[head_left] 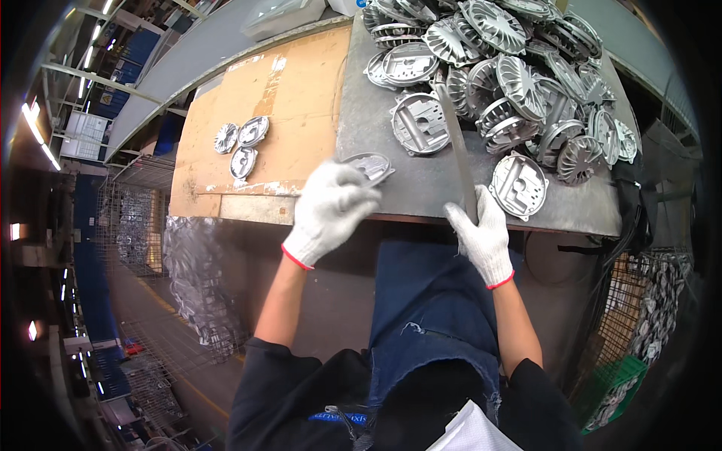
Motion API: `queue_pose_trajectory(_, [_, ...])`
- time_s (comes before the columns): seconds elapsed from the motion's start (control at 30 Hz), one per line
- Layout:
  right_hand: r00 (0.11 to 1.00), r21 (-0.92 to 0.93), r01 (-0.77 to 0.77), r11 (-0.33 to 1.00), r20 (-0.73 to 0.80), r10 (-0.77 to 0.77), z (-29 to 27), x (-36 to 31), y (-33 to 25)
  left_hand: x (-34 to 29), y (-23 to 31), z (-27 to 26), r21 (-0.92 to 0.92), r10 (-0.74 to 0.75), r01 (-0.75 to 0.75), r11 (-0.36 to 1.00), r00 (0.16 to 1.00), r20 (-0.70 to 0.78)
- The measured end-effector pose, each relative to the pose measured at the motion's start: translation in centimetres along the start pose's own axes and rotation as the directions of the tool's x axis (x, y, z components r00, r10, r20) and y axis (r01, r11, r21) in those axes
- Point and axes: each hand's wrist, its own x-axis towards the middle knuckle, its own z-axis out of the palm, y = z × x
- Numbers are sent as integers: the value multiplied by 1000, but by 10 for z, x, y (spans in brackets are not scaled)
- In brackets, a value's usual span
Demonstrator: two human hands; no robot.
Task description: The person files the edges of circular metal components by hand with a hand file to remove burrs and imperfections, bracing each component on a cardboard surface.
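My right hand (483, 239), in a white knit glove with a red cuff, is closed around the lower end of a long flat metal bar, perhaps a file (457, 154), which points away over the table. My left hand (328, 208), gloved alike, has bent fingers smeared by motion. Just beyond them a round silver metal casting (370, 166) sits partly covered by the hand; whether it is gripped, I cannot tell. Another casting (421, 125), recessed side up, lies left of the bar. One more casting (519, 186) rests at the table's front edge, right of my right hand.
A large heap of finned castings (519, 86) covers the far right of the grey tabletop (410, 192). On the cardboard sheet (293, 90) at left lie three castings (243, 161). Wire cages (135, 225) stand at left; a green crate (613, 391) is low at right.
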Motion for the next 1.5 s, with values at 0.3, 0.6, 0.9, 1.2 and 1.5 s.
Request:
queue_pose_trajectory(0.3, [991,-219,128,967,51,-120,2,32,-2,-4,9,27,-250,-426,387,888,896,-127])
queue_pose_trajectory(0.6, [993,-296,104,949,82,-83,5,27,-10,34,-11,41,-40,-541,547,836,811,-222])
queue_pose_trajectory(0.9, [990,-325,137,936,69,-121,1,30,-4,44,-13,44,121,-406,447,886,876,-260])
queue_pose_trajectory(1.2, [963,-657,236,716,255,-83,1,17,-48,22,-22,80,-63,-390,403,913,817,-425])
queue_pose_trajectory(1.5, [846,-781,488,390,315,-429,31,21,-50,24,-22,86,-70,-374,383,921,821,-431])
